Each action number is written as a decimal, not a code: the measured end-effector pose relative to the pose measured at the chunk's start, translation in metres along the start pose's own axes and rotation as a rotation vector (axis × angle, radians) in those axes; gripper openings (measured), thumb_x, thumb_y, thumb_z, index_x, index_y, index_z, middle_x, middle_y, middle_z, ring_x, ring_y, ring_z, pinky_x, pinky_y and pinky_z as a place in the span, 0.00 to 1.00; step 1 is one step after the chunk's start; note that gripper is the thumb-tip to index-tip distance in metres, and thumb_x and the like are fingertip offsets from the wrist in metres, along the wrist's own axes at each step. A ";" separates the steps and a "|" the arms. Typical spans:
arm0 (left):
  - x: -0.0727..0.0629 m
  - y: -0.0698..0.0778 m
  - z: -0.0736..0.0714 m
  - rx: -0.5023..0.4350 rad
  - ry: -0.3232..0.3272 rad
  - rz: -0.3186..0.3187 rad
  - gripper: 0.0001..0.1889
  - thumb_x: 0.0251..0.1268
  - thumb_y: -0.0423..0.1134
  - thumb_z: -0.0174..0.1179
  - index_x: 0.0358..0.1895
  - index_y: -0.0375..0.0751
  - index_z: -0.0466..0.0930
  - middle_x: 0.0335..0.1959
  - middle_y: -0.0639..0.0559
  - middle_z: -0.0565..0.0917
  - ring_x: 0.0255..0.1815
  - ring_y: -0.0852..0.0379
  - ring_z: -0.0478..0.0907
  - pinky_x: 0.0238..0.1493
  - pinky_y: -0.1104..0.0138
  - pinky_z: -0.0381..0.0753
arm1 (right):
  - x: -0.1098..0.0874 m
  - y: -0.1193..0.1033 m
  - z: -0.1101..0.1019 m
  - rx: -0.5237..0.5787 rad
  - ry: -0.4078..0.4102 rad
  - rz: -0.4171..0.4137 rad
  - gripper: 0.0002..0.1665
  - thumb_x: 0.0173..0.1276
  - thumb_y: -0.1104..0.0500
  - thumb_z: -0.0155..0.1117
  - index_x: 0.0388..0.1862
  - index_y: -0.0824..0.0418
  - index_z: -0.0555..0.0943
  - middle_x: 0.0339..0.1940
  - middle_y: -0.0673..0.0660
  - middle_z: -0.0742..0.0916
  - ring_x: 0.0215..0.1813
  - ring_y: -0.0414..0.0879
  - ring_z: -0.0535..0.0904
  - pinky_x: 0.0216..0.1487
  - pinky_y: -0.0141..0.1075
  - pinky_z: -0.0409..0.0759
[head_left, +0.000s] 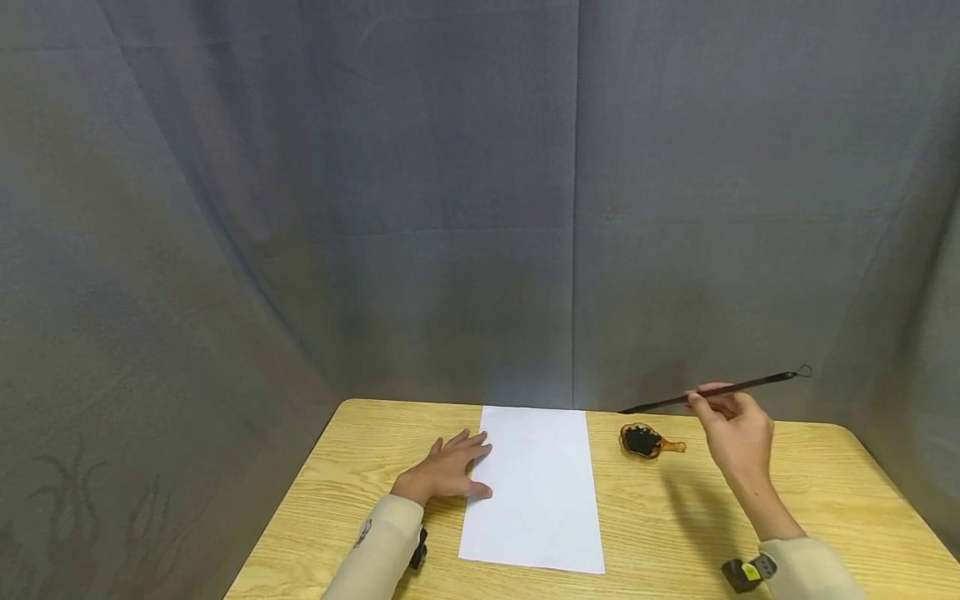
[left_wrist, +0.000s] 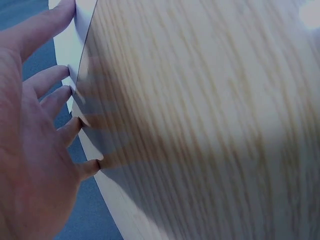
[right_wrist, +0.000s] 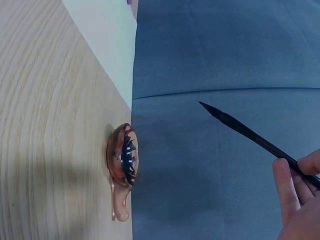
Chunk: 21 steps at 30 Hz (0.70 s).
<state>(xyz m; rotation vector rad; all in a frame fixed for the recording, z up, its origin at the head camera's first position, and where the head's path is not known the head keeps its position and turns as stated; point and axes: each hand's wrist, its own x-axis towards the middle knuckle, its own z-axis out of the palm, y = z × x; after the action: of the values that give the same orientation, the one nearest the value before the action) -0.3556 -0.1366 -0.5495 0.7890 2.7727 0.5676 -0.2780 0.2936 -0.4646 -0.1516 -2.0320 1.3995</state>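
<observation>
A sheet of white paper [head_left: 534, 492] lies on the wooden table. My left hand [head_left: 447, 468] rests at its left edge with the fingers spread; the left wrist view shows the fingertips [left_wrist: 62, 72] along that edge. Raised over the table's right side, my right hand [head_left: 738, 429] pinches a dark ink brush [head_left: 750, 383] between thumb and fingers. The brush tilts, its pointed black tip [right_wrist: 210, 109] toward the left and its hanging loop at the upper right. Below the tip sits a small brown dish [head_left: 654, 446] with a handle, holding black ink.
The wooden table [head_left: 660, 533] ends at a grey curtain [head_left: 450, 208] that hangs behind it and on both sides. The dish's handle points right, under the raised right hand. Dark wrist cameras [head_left: 742, 575] are strapped to both wrists.
</observation>
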 end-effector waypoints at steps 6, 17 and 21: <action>-0.001 0.000 0.000 -0.011 -0.007 -0.005 0.47 0.61 0.59 0.71 0.81 0.44 0.68 0.87 0.50 0.61 0.90 0.41 0.49 0.85 0.31 0.43 | -0.001 -0.005 0.003 0.011 -0.022 0.003 0.12 0.77 0.60 0.69 0.51 0.68 0.84 0.33 0.28 0.88 0.35 0.23 0.87 0.39 0.17 0.83; -0.001 0.001 -0.001 -0.006 -0.010 -0.009 0.48 0.61 0.60 0.71 0.82 0.41 0.66 0.88 0.49 0.60 0.90 0.41 0.48 0.85 0.31 0.42 | -0.001 -0.013 0.011 0.042 -0.036 -0.032 0.12 0.76 0.61 0.70 0.50 0.69 0.84 0.33 0.29 0.88 0.35 0.25 0.88 0.40 0.19 0.84; -0.001 0.000 -0.001 -0.004 -0.006 -0.010 0.49 0.61 0.60 0.71 0.82 0.41 0.67 0.87 0.49 0.61 0.90 0.41 0.49 0.85 0.31 0.43 | -0.002 -0.014 0.015 0.049 -0.045 -0.029 0.12 0.76 0.61 0.70 0.50 0.69 0.84 0.33 0.31 0.89 0.36 0.26 0.89 0.40 0.20 0.85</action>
<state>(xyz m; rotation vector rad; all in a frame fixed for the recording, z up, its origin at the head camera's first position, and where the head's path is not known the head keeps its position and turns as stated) -0.3548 -0.1372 -0.5482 0.7743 2.7677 0.5676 -0.2814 0.2750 -0.4563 -0.0694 -2.0260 1.4452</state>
